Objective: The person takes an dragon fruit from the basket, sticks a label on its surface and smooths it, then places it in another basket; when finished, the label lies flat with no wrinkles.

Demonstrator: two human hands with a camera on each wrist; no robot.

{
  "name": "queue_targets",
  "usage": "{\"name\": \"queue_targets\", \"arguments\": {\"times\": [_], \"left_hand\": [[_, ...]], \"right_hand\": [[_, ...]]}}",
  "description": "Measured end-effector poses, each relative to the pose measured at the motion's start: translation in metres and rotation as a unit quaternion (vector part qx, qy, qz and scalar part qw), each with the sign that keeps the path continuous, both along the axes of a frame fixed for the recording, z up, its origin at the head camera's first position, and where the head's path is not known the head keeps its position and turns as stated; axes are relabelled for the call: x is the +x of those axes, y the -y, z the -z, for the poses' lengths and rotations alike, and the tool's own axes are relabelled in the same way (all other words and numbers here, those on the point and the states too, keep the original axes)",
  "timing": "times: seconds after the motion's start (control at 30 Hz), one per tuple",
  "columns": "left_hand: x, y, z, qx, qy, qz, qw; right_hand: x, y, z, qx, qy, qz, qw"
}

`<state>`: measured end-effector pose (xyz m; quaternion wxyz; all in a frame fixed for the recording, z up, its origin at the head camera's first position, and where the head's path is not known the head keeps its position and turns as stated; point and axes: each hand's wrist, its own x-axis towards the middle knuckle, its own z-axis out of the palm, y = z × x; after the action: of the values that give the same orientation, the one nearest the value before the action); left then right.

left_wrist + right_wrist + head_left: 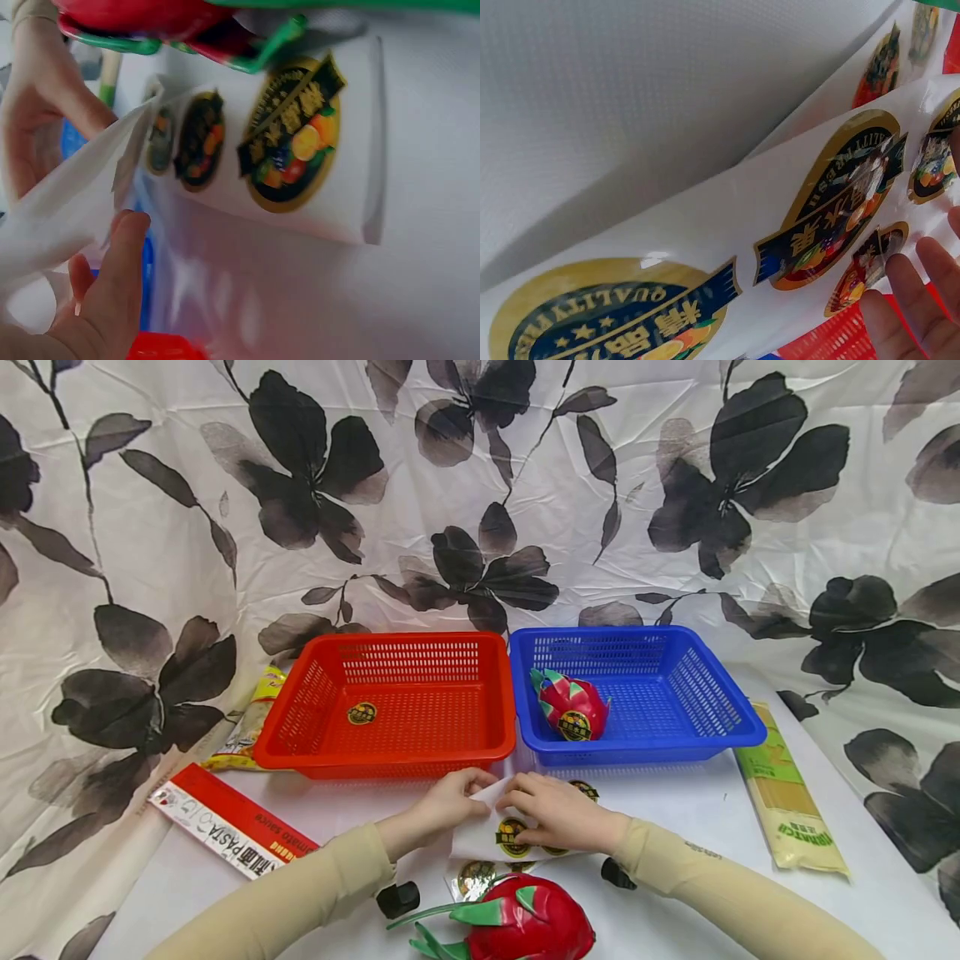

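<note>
Between both hands is a white sheet of fruit stickers (472, 843), raised and bent, with black-and-gold oval labels. My left hand (446, 802) pinches its left edge. My right hand (558, 814) holds it farther right, thumb on the printed side; in the right wrist view its fingers (900, 307) lie at the sheet's edge. Under it, another sticker sheet (360, 165) rests on the table. Nearest me lies a red toy dragon fruit (532, 922) with green leaf tips. A second dragon fruit (562, 697), bearing an oval sticker (575, 726), sits in the blue basket (637, 752).
Left of the blue basket stands a red basket (390, 764) with an oval sticker (362, 713) at its bottom. A red-and-white pasta box (232, 822) and a yellow bag (251, 727) lie left. At right is a noodle packet (795, 793). Floral cloth (465, 485) hangs behind.
</note>
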<state>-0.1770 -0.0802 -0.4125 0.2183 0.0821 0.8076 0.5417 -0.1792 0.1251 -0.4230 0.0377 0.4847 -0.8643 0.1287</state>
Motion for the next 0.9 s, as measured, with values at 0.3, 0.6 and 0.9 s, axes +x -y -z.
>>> {"name": "queue_targets", "arguments": {"times": [0.3,0.6,0.9], "left_hand": [[0.003,-0.001,-0.012,0.074,0.044,-0.019,0.9961],[0.009,-0.002,-0.023,0.148,0.068,-0.028,0.9863],[0.01,-0.001,-0.04,0.199,0.086,-0.017,0.976]], "right_hand": [[0.001,0.001,-0.005,-0.049,-0.033,-0.009,0.9982],[0.004,-0.001,-0.012,-0.112,-0.055,-0.025,0.9918],[0.007,-0.003,-0.029,-0.16,-0.089,-0.045,0.9821]]}}
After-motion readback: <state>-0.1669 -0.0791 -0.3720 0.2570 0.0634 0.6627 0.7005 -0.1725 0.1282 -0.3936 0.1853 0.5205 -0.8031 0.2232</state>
